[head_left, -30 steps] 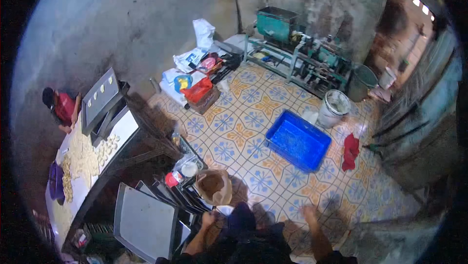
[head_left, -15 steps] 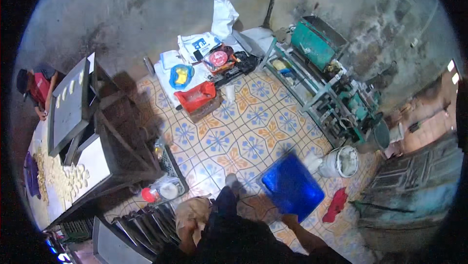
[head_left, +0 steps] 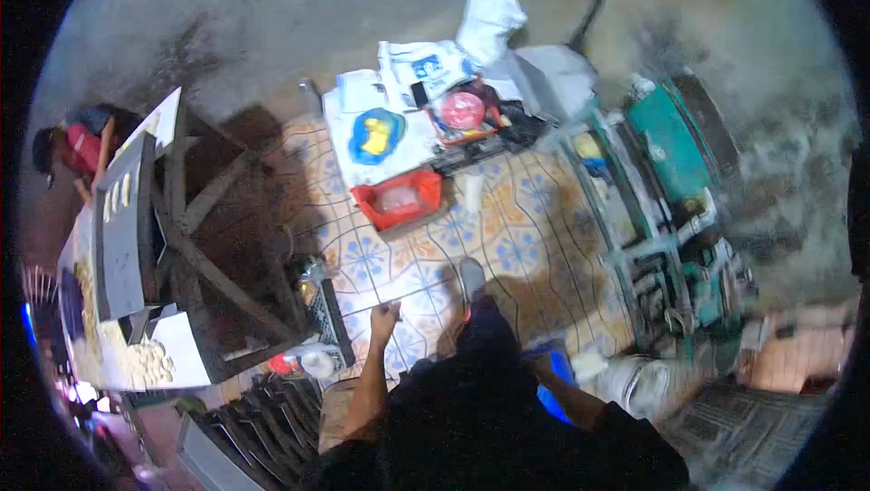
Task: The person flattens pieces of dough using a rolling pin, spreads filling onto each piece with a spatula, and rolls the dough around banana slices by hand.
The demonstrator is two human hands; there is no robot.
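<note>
1. Fingers [head_left: 390, 308] of left hand [head_left: 384, 317]: curled nearly closed, nothing visible held. Right hand [head_left: 538, 368]: fingers hidden, can't tell.
2. Blue plastic tub [head_left: 555, 389]: just beside right fingers, mostly hidden (arm's in the way).
3. Left of left fingers: rounded pale pieces [head_left: 149, 364] on white-topped bench [head_left: 190, 355], elongated strips [head_left: 124, 190] on flat grey tray [head_left: 122, 260]. Both look already shaped; rounded ones untrayed.

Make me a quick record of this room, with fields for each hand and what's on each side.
Left hand: loosely curled above the patterned tile floor, nothing visible in it
Right hand: at the blue tub, grip unclear
Ahead: red container, blue bag with something yellow
Left side: table with pale dough pieces and a tilted tray; co-worker beyond
Right side: green machine, white bucket
</note>
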